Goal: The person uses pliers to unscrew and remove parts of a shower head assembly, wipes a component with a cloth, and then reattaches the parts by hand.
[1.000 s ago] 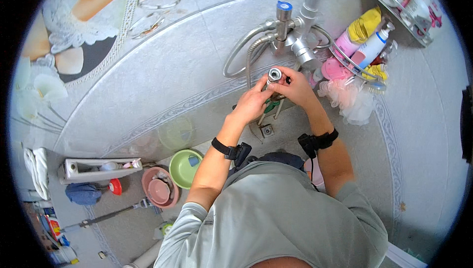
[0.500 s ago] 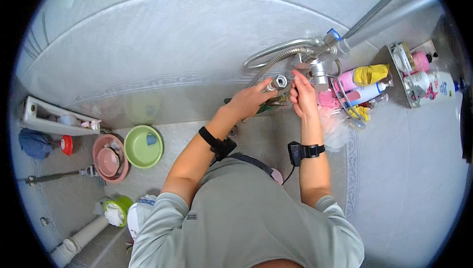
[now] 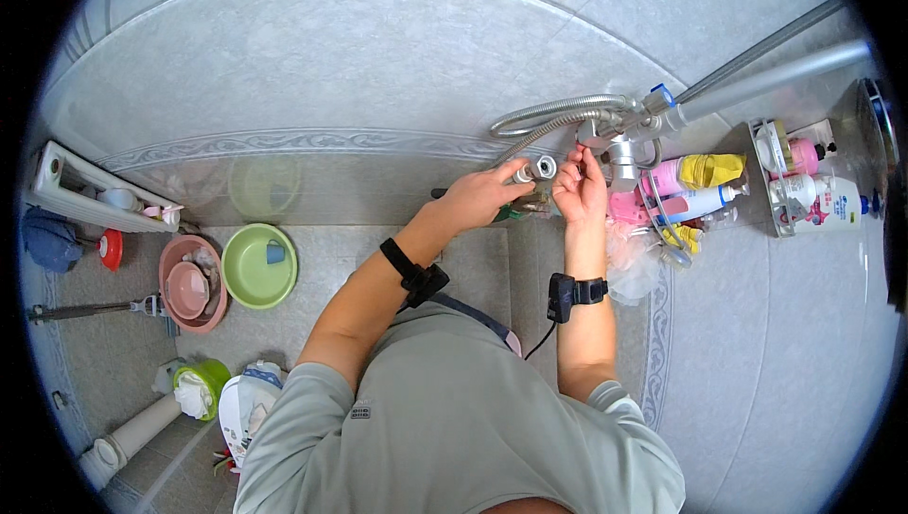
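Observation:
My left hand [image 3: 476, 200] is closed around a chrome hose connector [image 3: 542, 168], whose round open end with a dark centre faces up. Just to its right, my right hand [image 3: 581, 194] has its fingers curled, the tips raised against the underside of the chrome shower mixer [image 3: 619, 140] on the wall. What those fingertips hold, if anything, is too small to make out. A flexible metal hose [image 3: 558, 107] loops left from the mixer and runs down behind my left hand. Partly hidden beneath the connector is a brassy tap-like fitting [image 3: 537, 202].
Right of the mixer, a wire rack [image 3: 667, 221] holds bottles and a pink pouf; another corner shelf [image 3: 774, 183] carries more bottles. A grey pipe [image 3: 776, 88] slants along the wall. Floor left: a green basin [image 3: 284, 287], pink basins [image 3: 166, 306] and a green bin [image 3: 219, 374].
My right fingertips have risen to the mixer's underside. My left hand keeps the connector beside it. The whole view has shifted slightly.

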`<state>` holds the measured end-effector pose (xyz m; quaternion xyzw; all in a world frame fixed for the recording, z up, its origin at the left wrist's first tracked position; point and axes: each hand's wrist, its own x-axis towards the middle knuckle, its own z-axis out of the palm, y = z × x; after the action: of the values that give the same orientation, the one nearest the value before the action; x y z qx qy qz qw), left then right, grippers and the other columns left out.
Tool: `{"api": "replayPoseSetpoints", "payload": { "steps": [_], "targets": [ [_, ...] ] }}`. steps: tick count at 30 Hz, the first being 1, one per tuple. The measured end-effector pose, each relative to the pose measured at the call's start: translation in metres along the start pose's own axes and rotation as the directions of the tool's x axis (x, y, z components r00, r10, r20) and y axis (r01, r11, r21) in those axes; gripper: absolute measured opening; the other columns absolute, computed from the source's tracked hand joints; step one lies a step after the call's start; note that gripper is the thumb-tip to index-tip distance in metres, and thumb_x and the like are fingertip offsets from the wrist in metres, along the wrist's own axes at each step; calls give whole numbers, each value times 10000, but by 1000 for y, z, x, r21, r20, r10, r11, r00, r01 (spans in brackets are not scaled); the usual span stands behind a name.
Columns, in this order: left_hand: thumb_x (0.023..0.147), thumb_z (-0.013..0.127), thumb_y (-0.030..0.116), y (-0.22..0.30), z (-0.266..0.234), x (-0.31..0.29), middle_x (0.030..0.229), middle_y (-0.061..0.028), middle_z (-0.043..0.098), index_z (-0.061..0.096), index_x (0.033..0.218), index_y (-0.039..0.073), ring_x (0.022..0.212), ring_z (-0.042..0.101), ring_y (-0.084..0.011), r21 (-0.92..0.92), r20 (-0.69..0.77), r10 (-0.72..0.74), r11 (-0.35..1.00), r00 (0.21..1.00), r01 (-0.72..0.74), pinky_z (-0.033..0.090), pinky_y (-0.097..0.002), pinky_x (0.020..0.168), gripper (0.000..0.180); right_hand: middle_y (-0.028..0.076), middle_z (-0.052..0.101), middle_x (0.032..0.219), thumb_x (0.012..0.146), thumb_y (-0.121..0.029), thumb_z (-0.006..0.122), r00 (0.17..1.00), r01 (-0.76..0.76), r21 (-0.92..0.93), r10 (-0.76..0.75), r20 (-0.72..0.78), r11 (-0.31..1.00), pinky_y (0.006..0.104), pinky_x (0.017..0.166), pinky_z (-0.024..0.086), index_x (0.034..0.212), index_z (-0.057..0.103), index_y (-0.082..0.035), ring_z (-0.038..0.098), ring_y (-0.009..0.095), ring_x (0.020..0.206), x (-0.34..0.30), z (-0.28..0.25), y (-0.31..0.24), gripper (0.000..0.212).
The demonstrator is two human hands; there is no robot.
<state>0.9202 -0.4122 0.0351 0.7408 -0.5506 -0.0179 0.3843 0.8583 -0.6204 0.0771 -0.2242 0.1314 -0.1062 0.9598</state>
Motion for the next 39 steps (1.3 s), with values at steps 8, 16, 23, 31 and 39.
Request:
{"api": "replayPoseSetpoints", "payload": {
  "steps": [8,16,23,31,39],
  "targets": [
    [773,563,14,-2,6,1,1418,-180,352,539,1259,175,1039,591,-353,28,-19,16,999,1000,-16,504,-428,815,512,33,559,788,919,-106,530,993,-99,179,85,86,979,208,427,281,940,578,-21,393,94,553,3,-2,-5,101],
    [778,529,14,-5,13,2,1413,-144,374,565,1221,185,1029,604,-332,18,-93,50,999,994,-48,520,-424,792,476,27,538,805,901,-85,507,980,-150,204,118,161,967,216,432,286,925,548,-30,400,98,579,4,0,-7,72],
    [787,521,14,-4,12,2,1414,-146,371,563,1224,171,1022,605,-335,3,-64,33,999,997,-33,519,-426,790,466,3,501,781,881,-106,499,964,-204,149,172,203,968,218,451,291,1131,552,-14,390,101,590,-1,5,-6,272],
    [784,533,2,1,7,6,1443,-139,330,527,1270,176,1036,599,-338,-4,14,-24,1000,1000,24,514,-421,806,516,31,521,848,873,-141,501,977,-118,49,107,185,992,222,512,326,1226,523,-14,425,131,660,-15,-9,-8,375],
    [747,568,-16,4,-1,5,1458,-151,308,508,1299,210,1080,569,-352,-8,85,-103,995,991,104,506,-417,837,599,260,517,1192,866,43,459,998,54,-28,-54,-18,998,359,940,490,1229,429,88,530,337,1107,-31,-3,-5,368]
  ]
}}
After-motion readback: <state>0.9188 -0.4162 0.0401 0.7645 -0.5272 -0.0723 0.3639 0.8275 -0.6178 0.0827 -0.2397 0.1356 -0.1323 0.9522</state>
